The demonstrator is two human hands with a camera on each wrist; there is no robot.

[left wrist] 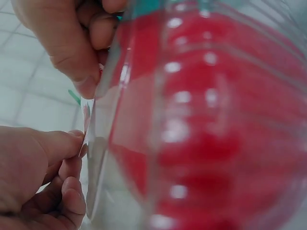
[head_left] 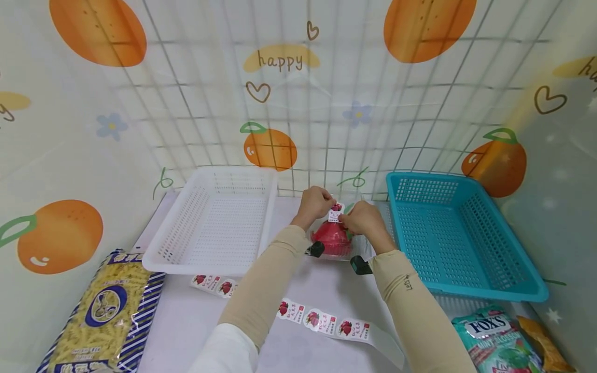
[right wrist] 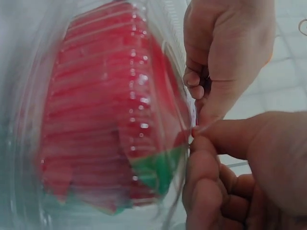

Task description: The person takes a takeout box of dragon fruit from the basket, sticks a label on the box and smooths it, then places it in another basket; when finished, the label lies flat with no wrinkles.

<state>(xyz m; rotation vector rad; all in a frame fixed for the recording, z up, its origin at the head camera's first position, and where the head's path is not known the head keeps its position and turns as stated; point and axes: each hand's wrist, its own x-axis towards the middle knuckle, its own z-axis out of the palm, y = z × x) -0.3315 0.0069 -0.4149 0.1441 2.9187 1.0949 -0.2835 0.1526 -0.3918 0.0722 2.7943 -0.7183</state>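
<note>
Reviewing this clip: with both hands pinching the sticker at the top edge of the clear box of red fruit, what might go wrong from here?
1. Both hands, left hand and right hand, pinch the small sticker by fingertips only; it may crease or go on crooked.
2. Neither hand steadies the clear box, so pressing could tip or slide it on the table.
3. The sticker strip lies under the forearms; a sleeve could drag it.

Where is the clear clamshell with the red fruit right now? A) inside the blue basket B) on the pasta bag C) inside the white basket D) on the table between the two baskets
D: the clear clamshell sits on the table between the white basket and the blue basket, with the left hand and right hand pinching a sticker at its top.
</note>
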